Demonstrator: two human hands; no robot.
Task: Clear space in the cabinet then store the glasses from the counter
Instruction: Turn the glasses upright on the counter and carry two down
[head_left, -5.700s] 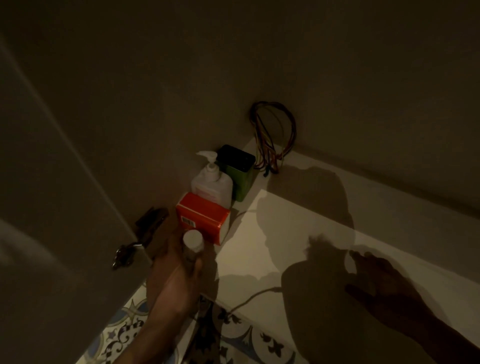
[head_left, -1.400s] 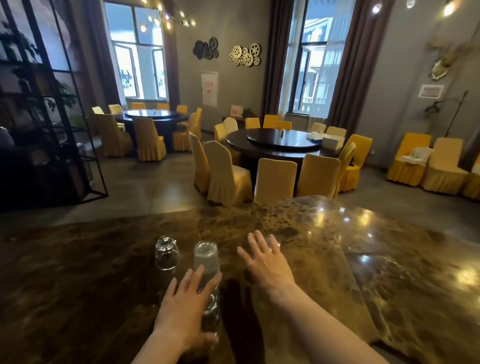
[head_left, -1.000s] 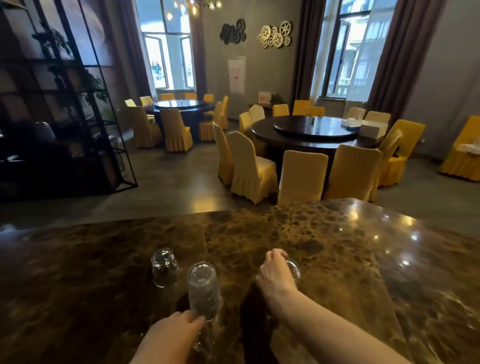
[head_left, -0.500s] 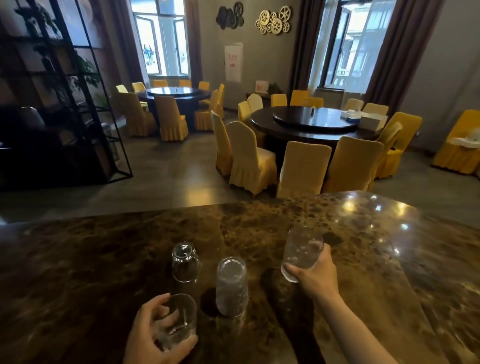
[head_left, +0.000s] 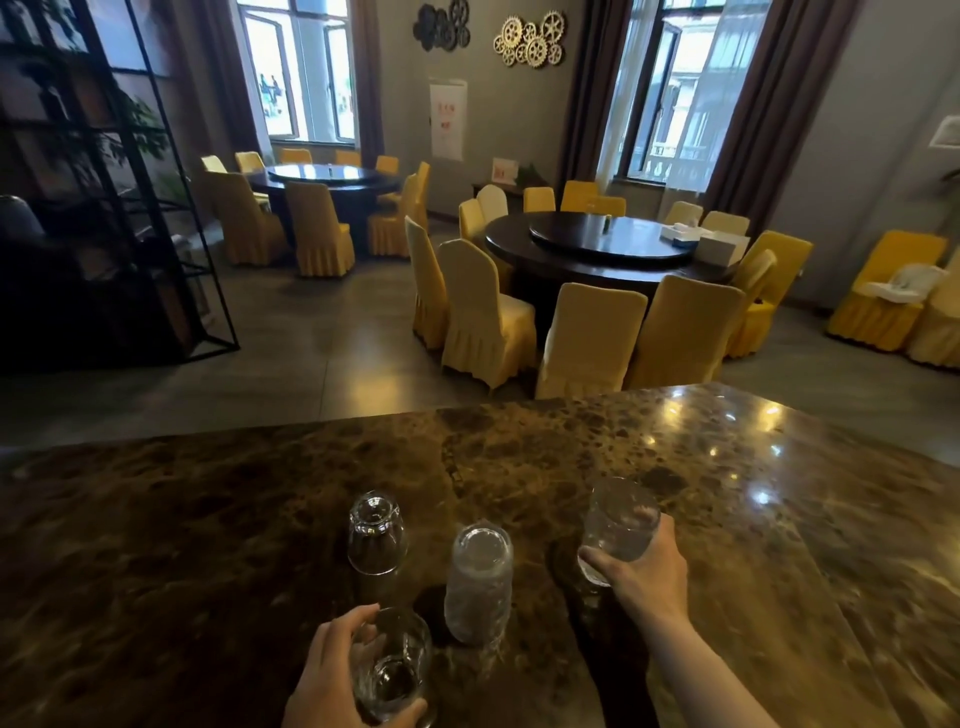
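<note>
I stand at a dark brown marble counter (head_left: 218, 530). My left hand (head_left: 332, 680) grips a clear glass (head_left: 392, 670), held mouth-up near the bottom edge of the view. My right hand (head_left: 641, 574) holds a textured glass (head_left: 618, 525) tilted just above the counter. Between the hands a tall frosted glass (head_left: 478, 584) stands upside down on the counter. Behind it to the left, a small clear glass (head_left: 375, 532) also stands upside down. The cabinet is out of view.
Beyond the counter's far edge lies a dining room with a round dark table (head_left: 608, 244) ringed by yellow-covered chairs (head_left: 483, 322). A second table (head_left: 327, 179) stands at the back left. A black metal shelf frame (head_left: 130, 208) is at the left.
Earlier I was at the cabinet holding a small bottle. Since then I turned to the counter and each hand took up a glass; in the last half second both glasses have stayed lifted.
</note>
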